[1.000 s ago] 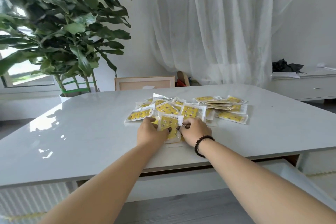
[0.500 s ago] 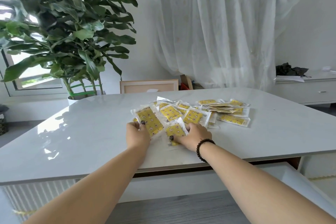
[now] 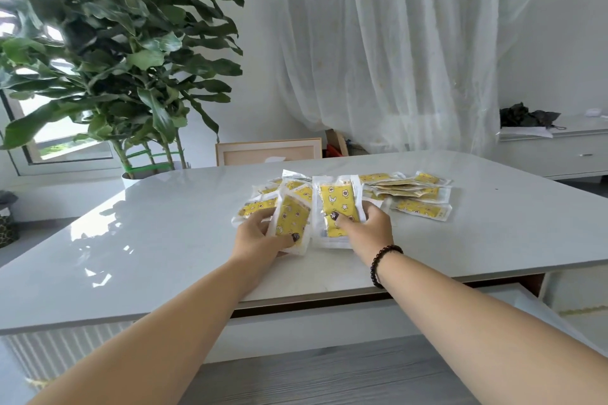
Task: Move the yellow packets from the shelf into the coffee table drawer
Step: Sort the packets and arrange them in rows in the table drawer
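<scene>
My left hand (image 3: 263, 237) grips a yellow packet (image 3: 291, 219) by its near end, thumb across the front and fingers curled behind, so the packet stands tilted up off the tabletop (image 3: 148, 240). My right hand (image 3: 368, 230) holds a second packet (image 3: 337, 207) the same way, thumb pressed on the yellow face, the clear wrapper edge sticking out below my fingers. The two hands are side by side, just apart, and the two packets nearly touch. A dark bead bracelet (image 3: 381, 265) sits on my right wrist.

Just beyond my hands the rest of the yellow packets (image 3: 418, 197) lie in a loose, overlapping heap on the tabletop, spreading from behind my left hand across to the right. All of them are on the tabletop surface or in my hands.

Under the near edge of the tabletop, toward the right, a white drawer (image 3: 526, 302) is pulled out toward me; I cannot see what is inside it.

To the far left a big leafy plant (image 3: 115, 59) stands in a white pot behind the tabletop, next to a window (image 3: 56, 128). Behind the far edge leans a pale wooden frame (image 3: 268, 151). A sheer white curtain (image 3: 394, 43) hangs across the back wall, and at far right a low white cabinet (image 3: 559, 154) carries a dark crumpled bundle (image 3: 526, 115).
</scene>
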